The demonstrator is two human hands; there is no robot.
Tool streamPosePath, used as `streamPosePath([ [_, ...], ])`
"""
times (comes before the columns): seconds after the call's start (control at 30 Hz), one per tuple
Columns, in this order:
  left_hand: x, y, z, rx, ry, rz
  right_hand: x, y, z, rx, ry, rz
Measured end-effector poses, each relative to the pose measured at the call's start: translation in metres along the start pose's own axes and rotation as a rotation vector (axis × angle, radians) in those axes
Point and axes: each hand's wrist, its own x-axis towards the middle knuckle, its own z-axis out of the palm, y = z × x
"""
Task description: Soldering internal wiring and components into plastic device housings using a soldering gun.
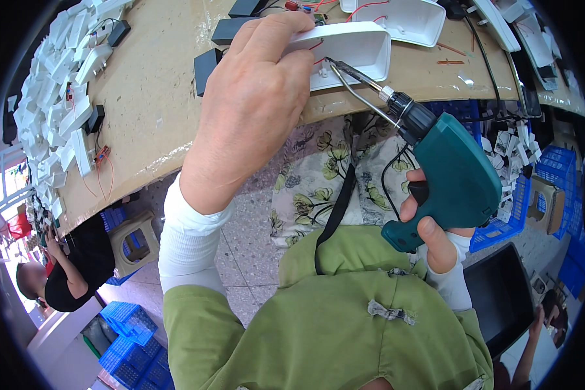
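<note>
Green apron (344, 312) fills the bottom of my feed, closest to the lens. Left hand (260, 84): fingers closed on the left end of the white housing (364, 49), near the table (156, 120) edge; looks like that steadies it, open side facing the wearer so the tip gets inside. Right hand (439, 246) wraps the grip of the green soldering gun (461, 172), finger at the trigger; I can't tell if it's pressed. Tip sits by a red wire (319, 61); contact too small to call. Bent metal tube (364, 97) runs alongside, probably to feed solder there.
</note>
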Motion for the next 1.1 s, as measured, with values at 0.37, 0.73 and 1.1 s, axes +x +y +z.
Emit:
streamPosePath([
  [0.37, 0.0003, 0.0000, 0.0009, -0.003, 0.009, 0.001, -0.0039, -0.0022, 0.0007, -0.005, 0.013, -0.007],
  [0.73, 0.0007, 0.0008, 0.0005, 0.028, 0.000, 0.008, -0.0045, -0.0052, 0.0041, -0.020, 0.015, -0.012],
  [1.1, 0.0009, 0.0009, 0.0001, 0.021, -0.003, 0.008, -0.0042, -0.0083, 0.0037, -0.028, 0.010, -0.014],
])
